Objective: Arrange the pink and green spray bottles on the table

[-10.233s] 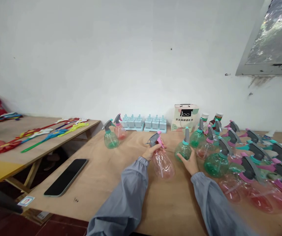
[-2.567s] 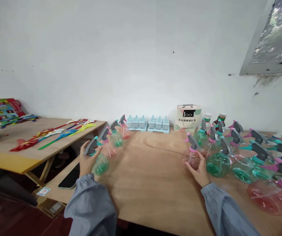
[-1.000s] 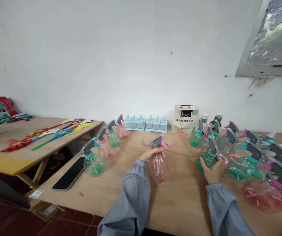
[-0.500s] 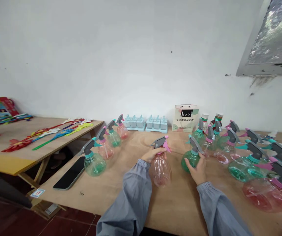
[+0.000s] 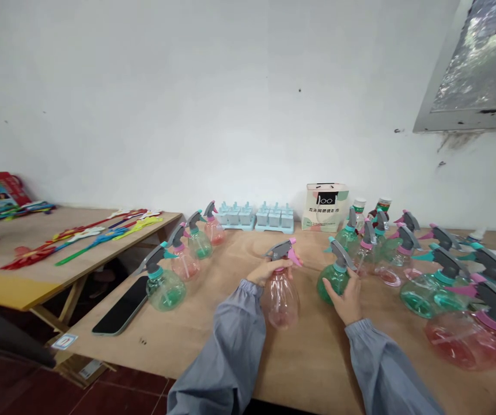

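Observation:
My left hand [image 5: 269, 271] is closed around the neck of a pink spray bottle [image 5: 282, 302], just under its grey and pink trigger head. The bottle is upright in front of me. To its right, my right hand [image 5: 346, 295] grips a green spray bottle [image 5: 333, 278] by its round body, thumb on the near side; this bottle has a grey and teal head. Some of the fingers of both hands are hidden behind the bottles. At the left stands a row of pink and green spray bottles, the nearest a green one [image 5: 166, 290]. More bottles crowd the right side, including a large pink one [image 5: 464, 340].
A black phone [image 5: 120, 306] lies at the table's left edge. Light blue popsicle molds [image 5: 275, 219] and a paper bag [image 5: 324, 208] stand by the wall, with capped bottles [image 5: 359, 208] beside the bag. Colourful flower-ended sticks [image 5: 87, 242] lie on another table across a gap.
The view has shifted very slightly. Both hands keep their hold on the same two bottles, with no clear movement on the table.

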A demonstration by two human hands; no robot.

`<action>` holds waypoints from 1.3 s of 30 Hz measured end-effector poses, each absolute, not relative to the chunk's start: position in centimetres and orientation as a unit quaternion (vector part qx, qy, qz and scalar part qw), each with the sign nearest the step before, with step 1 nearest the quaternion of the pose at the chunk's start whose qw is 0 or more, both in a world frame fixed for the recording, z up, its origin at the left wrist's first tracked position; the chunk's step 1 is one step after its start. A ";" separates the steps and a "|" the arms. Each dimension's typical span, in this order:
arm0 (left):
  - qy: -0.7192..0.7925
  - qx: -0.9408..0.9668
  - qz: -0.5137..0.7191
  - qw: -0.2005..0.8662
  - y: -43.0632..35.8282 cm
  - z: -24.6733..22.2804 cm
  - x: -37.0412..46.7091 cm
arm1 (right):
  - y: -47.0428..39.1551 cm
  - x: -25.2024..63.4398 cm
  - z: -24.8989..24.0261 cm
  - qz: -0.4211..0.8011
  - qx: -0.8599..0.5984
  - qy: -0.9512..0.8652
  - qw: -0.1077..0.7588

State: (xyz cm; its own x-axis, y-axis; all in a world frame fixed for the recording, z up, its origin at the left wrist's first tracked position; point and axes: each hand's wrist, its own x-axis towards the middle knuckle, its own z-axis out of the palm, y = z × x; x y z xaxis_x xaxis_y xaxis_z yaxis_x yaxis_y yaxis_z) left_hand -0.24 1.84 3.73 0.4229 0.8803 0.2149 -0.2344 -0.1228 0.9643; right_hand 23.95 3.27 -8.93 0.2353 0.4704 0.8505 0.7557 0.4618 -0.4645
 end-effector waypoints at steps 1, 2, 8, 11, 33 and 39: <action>0.288 0.579 0.465 0.605 1.8 3.7 -0.2 | 3.3 23.9 -8.9 -0.120 -0.504 -0.608 0.602; 0.299 0.571 0.464 0.608 1.8 3.7 -0.2 | 3.3 23.9 -8.9 -0.121 -0.504 -0.609 0.601; 0.306 0.576 0.462 0.601 2.1 3.5 -0.2 | 3.4 23.9 -9.1 -0.118 -0.505 -0.610 0.599; 0.308 0.579 0.472 0.588 2.2 3.6 -0.1 | 3.5 24.0 -9.2 -0.117 -0.504 -0.612 0.599; 0.404 0.607 0.594 0.339 2.3 5.1 -2.6 | 3.0 23.6 -9.0 -0.113 -0.481 -0.623 0.606; 0.509 0.582 0.609 0.175 3.4 4.0 -5.4 | 3.1 23.6 -9.0 -0.103 -0.481 -0.625 0.606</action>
State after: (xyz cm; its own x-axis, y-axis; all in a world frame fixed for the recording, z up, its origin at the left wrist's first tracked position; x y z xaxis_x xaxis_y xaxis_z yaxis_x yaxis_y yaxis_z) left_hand -5.42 3.43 3.98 -0.2609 0.8065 0.5306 0.3798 -0.4196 0.8245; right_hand 23.60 3.07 -8.96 0.1968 0.4770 0.8566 0.7255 0.5168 -0.4544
